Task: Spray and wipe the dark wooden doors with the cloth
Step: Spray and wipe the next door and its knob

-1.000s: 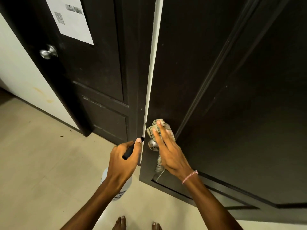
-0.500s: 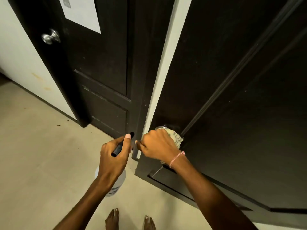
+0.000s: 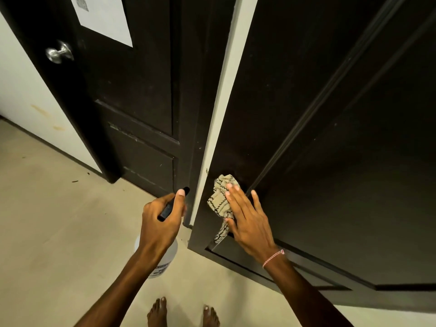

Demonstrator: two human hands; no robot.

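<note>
Two dark wooden doors meet at a corner: the left door (image 3: 132, 95) and the right door (image 3: 318, 128). My right hand (image 3: 250, 220) lies flat with fingers spread, pressing a beige cloth with black zigzag lines (image 3: 220, 199) against the right door near its left edge. The right door's knob is hidden under the cloth. My left hand (image 3: 160, 220) grips the black trigger head of a white spray bottle (image 3: 165, 260), which hangs below the hand just left of the right door's edge.
A white wall strip (image 3: 226, 95) separates the doors. The left door carries a silver knob (image 3: 59, 53) and a white paper sheet (image 3: 106, 17). A white wall (image 3: 26, 90) stands at left. Beige floor tiles (image 3: 59, 220) lie below, with my bare feet (image 3: 181, 312) at the bottom.
My right hand went from a closed grip around the cloth-covered knob to a flat open palm on the cloth. The left hand and bottle stayed in place.
</note>
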